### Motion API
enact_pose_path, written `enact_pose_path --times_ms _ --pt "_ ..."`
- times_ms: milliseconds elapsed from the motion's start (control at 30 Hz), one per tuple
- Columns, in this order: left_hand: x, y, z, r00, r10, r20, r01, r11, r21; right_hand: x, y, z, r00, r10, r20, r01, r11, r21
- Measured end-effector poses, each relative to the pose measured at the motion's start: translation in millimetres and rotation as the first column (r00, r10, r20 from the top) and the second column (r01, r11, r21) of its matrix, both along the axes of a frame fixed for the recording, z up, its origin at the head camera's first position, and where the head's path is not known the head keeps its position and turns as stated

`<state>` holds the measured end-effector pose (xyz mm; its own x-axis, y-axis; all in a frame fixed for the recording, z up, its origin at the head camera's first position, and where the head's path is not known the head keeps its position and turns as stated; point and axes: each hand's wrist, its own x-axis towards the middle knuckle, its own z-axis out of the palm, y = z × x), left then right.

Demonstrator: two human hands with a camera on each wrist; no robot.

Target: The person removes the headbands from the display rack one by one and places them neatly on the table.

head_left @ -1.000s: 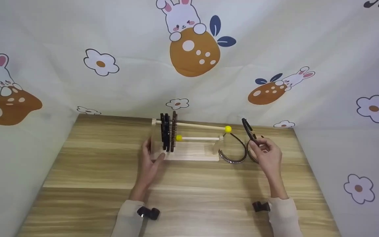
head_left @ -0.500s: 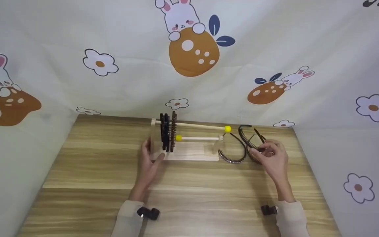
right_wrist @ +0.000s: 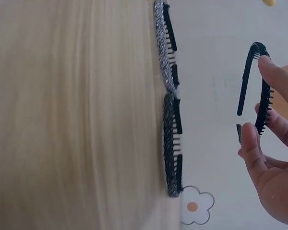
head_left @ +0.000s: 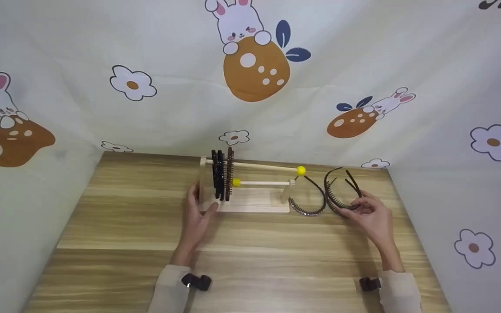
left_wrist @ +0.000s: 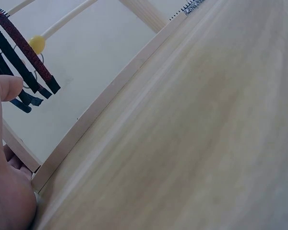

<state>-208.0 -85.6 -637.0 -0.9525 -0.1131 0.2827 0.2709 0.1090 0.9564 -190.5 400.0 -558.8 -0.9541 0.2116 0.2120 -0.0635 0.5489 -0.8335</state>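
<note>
My right hand [head_left: 372,215] pinches a dark toothed headband [right_wrist: 247,79] between thumb and fingers, held up off the table. Below it lies another dark headband [right_wrist: 169,143], and left of that one a silver-glitter headband [head_left: 308,213]. A pale wooden headband stand [head_left: 250,208] has two rods, each tipped with a yellow ball [head_left: 301,170]. Several black and brown headbands [head_left: 229,174] hang at the left end of its rods. My left hand [head_left: 198,215] grips the stand's left end, fingers behind the upright, thumb at the front.
The stand is on a wood-grain table [head_left: 250,261] close to its back edge. Behind and on both sides hangs pale cloth [head_left: 181,117] printed with rabbits and flowers. A dark wrist camera [head_left: 196,281] sits at each sleeve.
My right hand has moved right and toward me with the headband, which has turned from nearly edge-on to showing its open loop. The left hand and the stand have stayed put.
</note>
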Motion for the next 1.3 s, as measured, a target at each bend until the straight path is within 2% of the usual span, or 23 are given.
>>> enact_pose_path --times_ms 167,467,767,1033,1300 --pt "-0.8 0.4 -0.3 1.000 0.000 -0.019 0.000 1.000 -0.002 1.5 17.6 -5.8 0.999 0.010 0.050 -0.010 1.000 0.016" --pt "-1.8 0.0 -1.0 0.999 -0.003 -0.043 0.003 1.000 0.010 7.6 60.4 -10.7 0.998 0.041 0.048 -0.047 0.989 0.139" --pt "-0.4 -0.1 -1.5 1.000 -0.005 -0.016 0.005 1.000 0.000 18.0 94.4 -17.8 0.995 -0.013 0.097 -0.013 0.964 0.264" --pt "-0.3 -0.2 1.0 1.000 -0.007 0.009 0.007 1.000 0.000 17.2 112.2 -14.4 0.994 -0.051 0.100 0.018 0.952 0.304" --pt "-1.0 0.4 -0.9 1.000 -0.004 0.004 0.004 1.000 -0.013 16.6 132.0 -20.6 0.987 -0.060 0.146 0.021 0.967 0.253"
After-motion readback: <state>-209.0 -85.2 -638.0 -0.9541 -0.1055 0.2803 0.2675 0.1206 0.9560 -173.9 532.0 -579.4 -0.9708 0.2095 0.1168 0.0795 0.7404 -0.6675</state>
